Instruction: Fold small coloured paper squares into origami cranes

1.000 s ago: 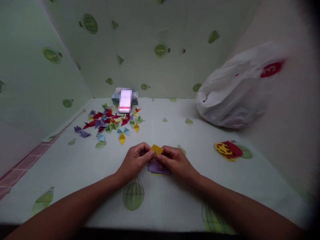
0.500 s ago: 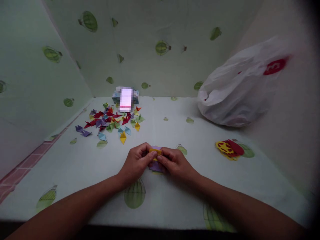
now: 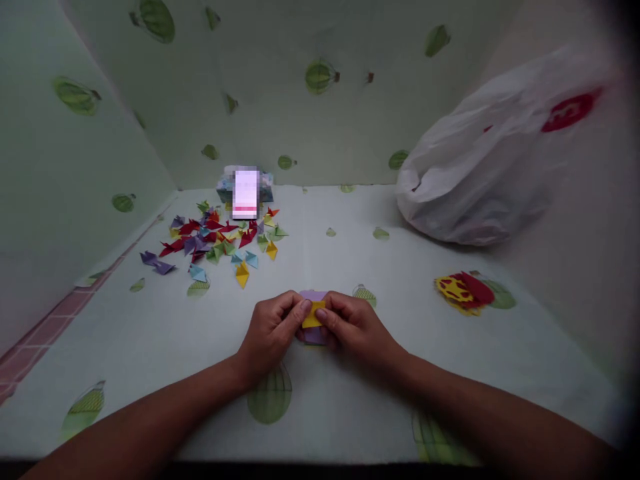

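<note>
You face pale walls [image 3: 270,100] printed with green hot-air balloons, above a white tabletop covering [image 3: 340,413] in the same print. A bulky white plastic bag [image 3: 465,187] bulges at back right; a pink tiled strip [image 3: 55,323] borders the left edge; multicoloured folded papers [image 3: 217,247] lie heaped at back left. Your 2 hands, left hand [image 3: 273,330] and right hand [image 3: 355,327], meet near the front middle, fingers pinching a small yellow paper rectangle [image 3: 313,316] over purple paper [image 3: 315,335].
</note>
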### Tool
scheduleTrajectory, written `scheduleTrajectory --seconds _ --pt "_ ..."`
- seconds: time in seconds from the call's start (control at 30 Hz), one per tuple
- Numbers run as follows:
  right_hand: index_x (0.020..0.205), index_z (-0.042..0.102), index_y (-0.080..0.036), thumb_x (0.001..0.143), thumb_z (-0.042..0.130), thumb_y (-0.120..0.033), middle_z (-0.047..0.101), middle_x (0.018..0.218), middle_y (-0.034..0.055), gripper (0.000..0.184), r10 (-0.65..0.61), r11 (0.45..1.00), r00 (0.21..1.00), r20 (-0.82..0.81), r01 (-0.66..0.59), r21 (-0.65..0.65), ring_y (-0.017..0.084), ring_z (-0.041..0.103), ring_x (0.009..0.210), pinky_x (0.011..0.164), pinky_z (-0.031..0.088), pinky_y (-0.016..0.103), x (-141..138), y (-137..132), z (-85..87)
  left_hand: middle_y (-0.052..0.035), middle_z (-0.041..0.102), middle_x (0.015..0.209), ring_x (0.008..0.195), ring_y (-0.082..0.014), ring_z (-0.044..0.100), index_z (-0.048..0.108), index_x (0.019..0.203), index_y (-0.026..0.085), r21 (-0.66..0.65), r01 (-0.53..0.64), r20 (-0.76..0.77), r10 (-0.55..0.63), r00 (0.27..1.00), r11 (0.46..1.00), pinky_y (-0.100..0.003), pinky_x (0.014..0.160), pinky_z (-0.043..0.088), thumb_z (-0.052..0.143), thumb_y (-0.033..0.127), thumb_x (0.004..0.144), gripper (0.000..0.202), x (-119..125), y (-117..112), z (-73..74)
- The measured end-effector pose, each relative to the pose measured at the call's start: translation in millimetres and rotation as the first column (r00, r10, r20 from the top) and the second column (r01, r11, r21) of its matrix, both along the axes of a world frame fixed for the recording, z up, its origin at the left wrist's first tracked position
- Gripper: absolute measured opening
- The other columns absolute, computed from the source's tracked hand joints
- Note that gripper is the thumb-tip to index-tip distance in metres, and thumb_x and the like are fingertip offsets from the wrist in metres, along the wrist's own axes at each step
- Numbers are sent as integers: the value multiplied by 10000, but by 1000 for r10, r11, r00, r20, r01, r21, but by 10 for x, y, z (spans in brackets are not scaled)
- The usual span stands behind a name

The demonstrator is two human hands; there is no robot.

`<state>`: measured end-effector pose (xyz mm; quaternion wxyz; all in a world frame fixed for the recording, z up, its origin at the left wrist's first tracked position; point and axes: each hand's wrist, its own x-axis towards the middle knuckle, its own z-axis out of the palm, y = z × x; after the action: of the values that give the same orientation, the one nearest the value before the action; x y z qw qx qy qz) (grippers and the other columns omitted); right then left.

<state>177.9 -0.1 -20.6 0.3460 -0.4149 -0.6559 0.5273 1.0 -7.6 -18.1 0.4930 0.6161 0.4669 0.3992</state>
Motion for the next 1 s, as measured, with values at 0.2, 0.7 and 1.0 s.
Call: scheduleTrajectory --seconds 0.2,0.7,1.0 --pt "695 505 -190 960 444 -395 527 558 -18 341 12 1000 1000 4 -12 -8 107 476 495 495 369 242 24 24 -19 21 562 611 585 -105 509 600 738 158 7 66 -64 -65 996 998 -234 575 397 540 400 933 317 -36 36 -16" --pt "750 517 -189 871 616 -382 629 641 -4 248 -66 987 982 -175 38 -158 94 553 467 441 412 214 21 29 -12 42 537 597 526 -83 478 554 731 166 -71 28 70 -23 997 997 -211 519 391 617 400 884 286 -18 89 -65" --pt "710 526 -185 865 636 -354 605 598 -21 254 -34 992 978 -205 9 -126 85 538 467 450 421 209 21 23 5 20 604 673 618 -112 567 559 794 171 -51 33 132 -26 991 998 -238 601 452 647 380 879 242 -33 104 -95"
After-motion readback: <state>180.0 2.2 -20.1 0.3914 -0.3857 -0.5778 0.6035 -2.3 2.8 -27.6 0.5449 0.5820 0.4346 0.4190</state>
